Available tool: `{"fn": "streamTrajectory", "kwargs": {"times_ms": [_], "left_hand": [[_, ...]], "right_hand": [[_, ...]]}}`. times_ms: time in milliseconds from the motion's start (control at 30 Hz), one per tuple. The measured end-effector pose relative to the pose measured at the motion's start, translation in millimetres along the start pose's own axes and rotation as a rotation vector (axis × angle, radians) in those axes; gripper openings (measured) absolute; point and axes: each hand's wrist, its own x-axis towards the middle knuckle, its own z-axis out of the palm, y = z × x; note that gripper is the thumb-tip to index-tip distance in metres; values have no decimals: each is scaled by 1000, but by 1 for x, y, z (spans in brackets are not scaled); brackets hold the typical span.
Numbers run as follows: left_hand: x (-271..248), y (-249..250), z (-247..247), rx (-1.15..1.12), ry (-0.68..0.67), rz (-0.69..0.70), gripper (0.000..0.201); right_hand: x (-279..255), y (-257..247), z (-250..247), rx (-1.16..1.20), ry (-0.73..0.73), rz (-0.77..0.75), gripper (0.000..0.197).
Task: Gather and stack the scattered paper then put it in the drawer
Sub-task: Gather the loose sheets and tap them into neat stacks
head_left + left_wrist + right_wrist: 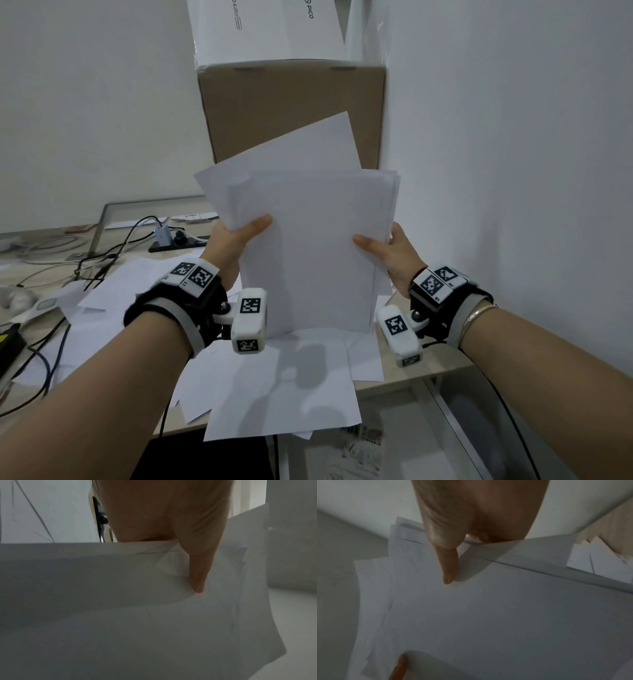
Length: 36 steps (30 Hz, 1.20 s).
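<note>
Paper stack (308,246) held upright above the tabletop (404,378).
My left hand (233,243) and right hand (394,253) each pinch a side edge, thumbs in front; loose sheets (281,387) lie beneath.

White walls (513,120) meet in a corner, evenly and softly lit, with a tall brown cardboard box (291,113) standing against it and white boxes (267,31) stacked on top. A pale wooden desk (404,378) runs along the left wall, carrying a tangle of dark cables (102,253), a power strip (178,240) and a grey metal frame (102,226). Below the desk's front edge on the right lies a glass-like surface (428,428).
</note>
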Motion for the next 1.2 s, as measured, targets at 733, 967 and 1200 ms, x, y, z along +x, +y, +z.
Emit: {"fn": "streamTrajectory", "kwargs": {"times_ms": [733,967,1200], "left_hand": [[2,-23,-3,71,4,-42,64],[-8,-39,0,182,-205,-219,63],[-19,-58,-9,69,-82,-353,66]], "right_hand": [[4,27,8,-63,-19,81,65],[2,44,20,-9,-6,180,106],[-10,53,18,-61,-82,253,66]]}}
